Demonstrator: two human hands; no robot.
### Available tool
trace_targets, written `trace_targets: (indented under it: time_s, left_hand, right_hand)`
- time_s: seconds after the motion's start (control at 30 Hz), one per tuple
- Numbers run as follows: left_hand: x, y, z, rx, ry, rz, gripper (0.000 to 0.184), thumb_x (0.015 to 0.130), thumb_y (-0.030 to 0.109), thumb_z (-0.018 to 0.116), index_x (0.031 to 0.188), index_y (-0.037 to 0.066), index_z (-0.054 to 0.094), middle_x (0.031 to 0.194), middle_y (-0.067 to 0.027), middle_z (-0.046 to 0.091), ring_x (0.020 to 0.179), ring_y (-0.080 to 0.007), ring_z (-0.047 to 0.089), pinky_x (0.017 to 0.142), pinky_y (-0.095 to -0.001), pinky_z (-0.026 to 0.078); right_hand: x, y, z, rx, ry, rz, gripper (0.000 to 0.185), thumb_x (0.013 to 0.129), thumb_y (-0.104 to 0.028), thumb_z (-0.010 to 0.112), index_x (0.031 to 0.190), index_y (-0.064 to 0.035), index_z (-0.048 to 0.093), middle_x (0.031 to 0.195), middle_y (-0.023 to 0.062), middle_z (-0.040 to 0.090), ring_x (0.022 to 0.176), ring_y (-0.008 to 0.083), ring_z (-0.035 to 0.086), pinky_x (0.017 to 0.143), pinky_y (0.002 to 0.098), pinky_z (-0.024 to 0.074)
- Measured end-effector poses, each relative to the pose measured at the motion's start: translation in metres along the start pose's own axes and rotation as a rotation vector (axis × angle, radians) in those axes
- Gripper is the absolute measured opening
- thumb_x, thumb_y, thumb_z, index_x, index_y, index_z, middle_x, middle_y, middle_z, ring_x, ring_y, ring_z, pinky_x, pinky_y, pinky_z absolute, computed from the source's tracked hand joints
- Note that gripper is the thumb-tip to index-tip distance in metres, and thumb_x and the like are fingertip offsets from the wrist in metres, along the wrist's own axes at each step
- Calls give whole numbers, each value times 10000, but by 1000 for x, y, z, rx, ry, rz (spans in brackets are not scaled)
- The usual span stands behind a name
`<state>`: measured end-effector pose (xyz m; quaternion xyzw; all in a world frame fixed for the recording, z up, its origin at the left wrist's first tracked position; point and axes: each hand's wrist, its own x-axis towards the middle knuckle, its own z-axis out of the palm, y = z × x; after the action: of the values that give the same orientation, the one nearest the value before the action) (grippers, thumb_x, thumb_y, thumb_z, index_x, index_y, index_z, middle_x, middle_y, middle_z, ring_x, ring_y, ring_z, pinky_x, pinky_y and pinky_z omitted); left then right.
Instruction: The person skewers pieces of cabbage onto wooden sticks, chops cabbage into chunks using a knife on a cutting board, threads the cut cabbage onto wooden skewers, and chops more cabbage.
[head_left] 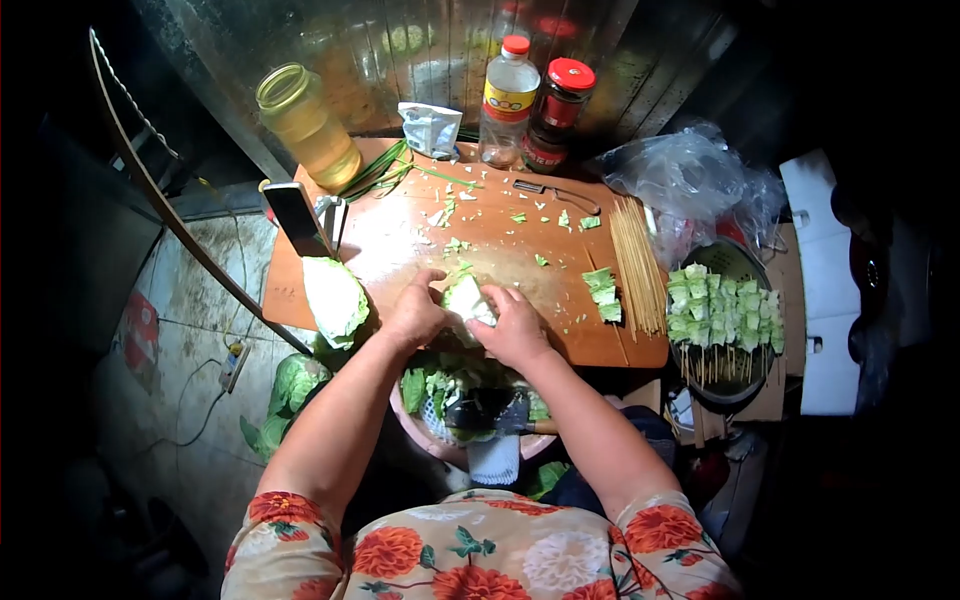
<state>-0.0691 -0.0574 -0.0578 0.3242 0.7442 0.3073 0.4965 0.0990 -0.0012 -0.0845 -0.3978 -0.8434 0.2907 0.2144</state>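
A pale cabbage piece (pixel 464 299) is on the front part of the wooden board, between my two hands. My right hand (pixel 513 326) grips it from the right, fingers and thumb bent around its side. My left hand (pixel 414 313) is curled against its left side. Just below, a pink basin (pixel 405 425) holds chopped cabbage leaves, and a dark-bladed cleaver (pixel 488 409) lies across it. To the left of my left hand, a larger cut cabbage (pixel 335 302) rests at the board's edge.
The board (pixel 400 230) carries scattered leaf scraps, a peeler (pixel 555 192) and bamboo skewers (pixel 637 265). Skewered cabbage (pixel 725 310) lies over a colander at right. Behind stand a jar of yellow liquid (pixel 310 125), a bottle (pixel 508 100) and red-lidded jars (pixel 563 95). A phone (pixel 298 218) stands left.
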Motion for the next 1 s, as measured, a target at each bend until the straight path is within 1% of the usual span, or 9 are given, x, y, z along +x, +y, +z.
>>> trace_targets:
  time_s: [0.07,0.13,0.2,0.27,0.33,0.57,0.77,0.97,1.0]
  left_hand:
    - [7,-11,4,-3,44,11,740,667,-25,771,1320,-22,422,992,-145,621,841,-198,608,712,-316,520]
    - [15,-18,6,-342,-63,-105,687,667,-18,773,1278,-58,462,1015,-144,634,817,-195,619,714,-315,523]
    - [16,-17,7,-352,-110,-110,660,663,-22,774,1253,-66,482,1019,-139,636,813,-193,621,723,-307,522]
    - [10,-8,10,-363,-156,-114,633,659,-26,775,1228,-73,502,1023,-134,639,810,-191,624,733,-300,521]
    - [6,-1,14,-156,-40,-20,650,634,43,800,1216,-39,522,974,-136,656,763,-185,633,609,-288,515]
    - [6,-5,27,-66,24,150,614,645,73,810,1183,-18,528,928,-135,651,698,-196,631,573,-312,517]
    - [-1,12,21,-34,-69,26,589,672,78,783,1198,-6,531,965,-160,649,801,-227,638,670,-331,531]
    - [10,1,26,87,-27,196,581,668,123,750,1185,-28,534,1019,-205,630,910,-305,633,831,-360,505]
    - [9,3,28,124,16,214,584,665,142,748,1178,-33,533,1034,-215,621,940,-318,624,843,-367,499]
  right_hand:
    - [6,0,-3,110,-139,176,515,714,-286,733,1145,-47,581,1072,180,585,934,305,605,826,369,498]
    - [14,-2,-13,65,-188,209,521,717,-297,727,1140,-30,582,1066,178,599,940,288,612,836,365,498]
    - [19,-1,-21,68,-276,217,521,719,-299,714,1128,-6,580,1055,181,614,940,285,619,831,365,499]
    - [19,1,-24,106,-280,226,532,696,-291,708,1118,4,578,1034,189,622,939,309,618,831,372,498]
    - [18,-7,-32,97,-276,209,543,669,-276,697,1114,6,564,1027,203,618,935,345,611,825,394,499]
    - [4,-1,-26,-12,-85,75,554,645,-248,678,1129,-19,533,1000,216,620,918,379,605,807,432,502]
    - [7,8,-32,124,-185,197,608,659,-264,680,1213,-64,532,1038,206,618,957,367,600,841,416,490]
    - [10,20,-30,270,-268,287,596,656,-243,659,1207,-52,540,1009,207,632,929,331,618,831,375,494]
    - [10,21,-28,253,-227,231,560,661,-220,658,1176,-30,546,950,173,640,869,274,623,798,350,498]
